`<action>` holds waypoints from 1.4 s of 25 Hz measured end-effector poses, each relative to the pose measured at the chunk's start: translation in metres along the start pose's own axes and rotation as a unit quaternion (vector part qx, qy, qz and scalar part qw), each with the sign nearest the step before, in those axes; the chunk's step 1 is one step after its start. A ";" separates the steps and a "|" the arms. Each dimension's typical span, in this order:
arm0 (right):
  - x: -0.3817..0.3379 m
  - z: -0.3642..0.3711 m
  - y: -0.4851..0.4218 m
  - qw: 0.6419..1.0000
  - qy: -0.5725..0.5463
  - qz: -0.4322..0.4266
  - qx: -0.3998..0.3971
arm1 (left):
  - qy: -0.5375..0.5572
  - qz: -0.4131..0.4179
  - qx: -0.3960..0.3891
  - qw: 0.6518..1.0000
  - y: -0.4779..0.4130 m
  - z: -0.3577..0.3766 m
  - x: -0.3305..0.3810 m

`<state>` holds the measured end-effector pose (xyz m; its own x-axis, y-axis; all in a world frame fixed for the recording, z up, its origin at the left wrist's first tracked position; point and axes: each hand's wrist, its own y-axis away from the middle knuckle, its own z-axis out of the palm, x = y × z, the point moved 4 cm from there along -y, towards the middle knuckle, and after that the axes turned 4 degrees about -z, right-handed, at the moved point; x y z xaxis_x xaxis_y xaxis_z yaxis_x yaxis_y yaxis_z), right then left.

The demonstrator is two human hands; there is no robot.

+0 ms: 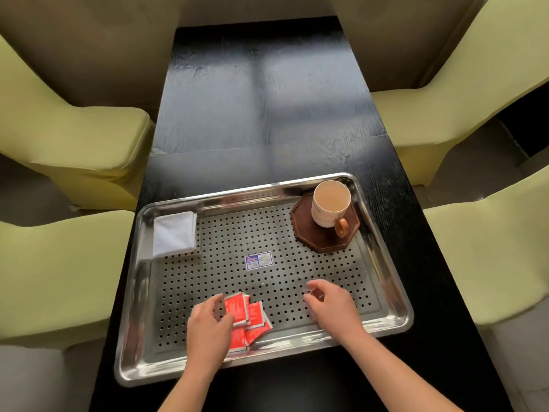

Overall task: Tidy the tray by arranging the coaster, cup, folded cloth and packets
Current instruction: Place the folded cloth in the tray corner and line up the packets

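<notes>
A perforated steel tray [395,310] lies on the dark table. In its far right corner a cream cup [329,208] with a brown handle stands on a dark octagonal coaster [309,233]. A folded white cloth [174,234] lies in the far left corner. Several red packets [252,318] lie overlapping near the front edge. My left hand [208,325] rests on the packets' left side, thumb and fingers around the top packet. My right hand [329,304] hovers over the bare tray to the right of them, fingers loosely curled, holding nothing that I can see.
A small blue and white sticker [259,260] sits in the tray's middle. The black table [267,99] stretches away beyond the tray. Yellow-green upholstered seats [74,138] flank it on both sides, close to the tray's ends.
</notes>
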<state>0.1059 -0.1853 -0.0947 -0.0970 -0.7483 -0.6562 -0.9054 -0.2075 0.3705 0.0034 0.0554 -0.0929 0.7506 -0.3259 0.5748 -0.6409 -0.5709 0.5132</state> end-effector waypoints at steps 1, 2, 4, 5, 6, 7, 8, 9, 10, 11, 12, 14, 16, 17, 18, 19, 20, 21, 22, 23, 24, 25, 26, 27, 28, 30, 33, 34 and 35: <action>-0.006 0.012 0.003 1.000 0.013 -0.003 -0.023 | 0.014 -0.023 -0.016 1.000 0.004 -0.002 -0.007; -0.011 0.023 0.005 0.999 0.028 -0.004 -0.038 | 0.025 -0.040 -0.037 0.998 0.006 -0.003 -0.010; -0.019 0.037 0.006 0.997 0.057 0.002 -0.050 | 0.047 -0.056 -0.076 0.994 0.008 0.001 -0.010; -0.022 0.045 0.007 0.996 0.070 0.005 -0.057 | 0.063 -0.063 -0.087 0.992 0.010 0.003 -0.010; -0.025 0.052 0.007 0.995 0.082 0.010 -0.062 | 0.075 -0.071 -0.094 0.990 0.011 0.004 -0.009; -0.029 0.059 0.008 0.993 0.092 0.015 -0.068 | 0.084 -0.076 -0.098 0.989 0.011 0.004 -0.009; -0.032 0.065 0.009 0.992 0.100 0.018 -0.075 | 0.084 -0.080 -0.101 0.988 0.010 0.005 -0.009; -0.035 0.071 0.011 0.991 0.105 0.022 -0.081 | 0.078 -0.077 -0.101 0.989 0.009 0.004 -0.009; -0.038 0.077 0.012 0.990 0.109 0.026 -0.087 | 0.061 -0.071 -0.100 0.991 0.007 0.003 -0.009; -0.041 0.082 0.013 0.989 0.114 0.029 -0.093 | 0.043 -0.065 -0.099 0.992 0.004 0.003 -0.008; -0.044 0.087 0.013 0.988 0.117 0.033 -0.097 | 0.022 -0.060 -0.093 0.994 0.000 0.003 -0.007; -0.050 0.097 0.013 0.986 0.126 0.036 -0.102 | -0.015 -0.053 -0.078 0.995 -0.008 0.003 -0.006; -0.056 0.105 0.011 0.986 0.136 0.038 -0.092 | -0.043 -0.051 -0.064 0.996 -0.016 0.006 -0.003; -0.057 0.107 0.009 0.987 0.133 0.043 -0.078 | -0.046 -0.053 -0.057 0.996 -0.020 0.009 -0.002; -0.057 0.107 0.007 0.989 0.124 0.051 -0.060 | -0.051 -0.055 -0.052 0.996 -0.024 0.013 0.000; -0.057 0.107 0.006 0.991 0.112 0.060 -0.045 | -0.060 -0.055 -0.046 0.996 -0.027 0.017 0.001; -0.055 0.106 0.005 0.992 0.099 0.067 -0.035 | -0.065 -0.052 -0.040 0.996 -0.030 0.020 0.003; -0.053 0.104 0.003 0.993 0.086 0.073 -0.030 | -0.066 -0.045 -0.033 0.996 -0.033 0.022 0.005; -0.050 0.102 0.001 0.994 0.073 0.078 -0.030 | -0.064 -0.039 -0.030 0.997 -0.036 0.023 0.006; -0.048 0.099 -0.002 0.994 0.060 0.083 -0.033 | -0.062 -0.035 -0.030 0.997 -0.039 0.024 0.007; -0.045 0.096 -0.005 0.994 0.048 0.087 -0.037 | -0.061 -0.030 -0.033 0.997 -0.043 0.025 0.008; -0.043 0.093 -0.006 0.994 0.036 0.090 -0.043 | -0.062 -0.029 -0.036 0.997 -0.045 0.024 0.007; -0.042 0.092 -0.008 0.994 0.024 0.092 -0.050 | -0.063 -0.030 -0.037 0.997 -0.046 0.024 0.006; -0.043 0.092 -0.008 0.994 0.014 0.091 -0.056 | -0.063 -0.034 -0.034 0.997 -0.047 0.024 0.004; -0.045 0.093 -0.009 0.995 0.010 0.087 -0.058 | -0.064 -0.034 -0.030 0.997 -0.047 0.024 0.004; -0.050 0.095 -0.010 0.996 0.012 0.075 -0.055 | -0.068 -0.035 -0.023 0.997 -0.047 0.023 0.006; -0.051 0.099 -0.012 0.994 -0.027 0.083 -0.067 | -0.108 -0.044 -0.015 0.993 -0.046 0.022 0.013; -0.050 0.101 -0.011 0.992 -0.047 0.091 -0.073 | -0.128 -0.043 -0.014 0.991 -0.046 0.023 0.015; -0.050 0.103 -0.011 0.990 -0.065 0.101 -0.075 | -0.138 -0.038 -0.015 0.990 -0.046 0.024 0.016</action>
<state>0.0782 -0.0809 -0.1334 -0.3310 -0.6983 -0.6347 -0.7918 -0.1604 0.5894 0.0487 0.0585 -0.1229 0.8090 -0.4789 0.3407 -0.5830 -0.5805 0.5685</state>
